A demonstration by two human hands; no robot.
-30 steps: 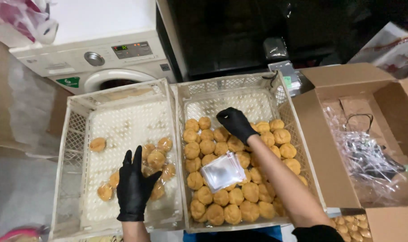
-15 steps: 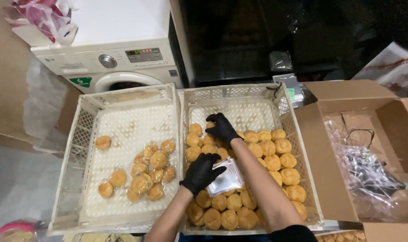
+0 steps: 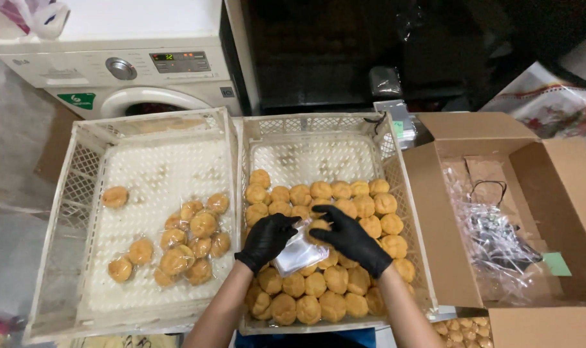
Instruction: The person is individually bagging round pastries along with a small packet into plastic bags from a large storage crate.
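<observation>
Both hands wear black gloves and meet over the right white plastic crate point(image 3: 396, 167), which is filled with several round golden buns point(image 3: 318, 290). My left hand point(image 3: 267, 240) grips the left edge of a clear plastic bag point(image 3: 299, 252). My right hand point(image 3: 347, 237) holds the bag's right side and has a bun point(image 3: 318, 225) under its fingers at the bag's mouth. The left white crate point(image 3: 80, 193) holds several buns wrapped in clear bags point(image 3: 190, 241).
An open cardboard box point(image 3: 447, 212) with clear bags point(image 3: 492, 238) inside stands to the right of the crates. A white washing machine point(image 3: 132, 64) is behind the left crate. More buns point(image 3: 463, 330) show at the bottom right.
My left hand left the left crate and came over to the right crate to take the bag. My right hand drew back from the far buns to the bag with a bun.
</observation>
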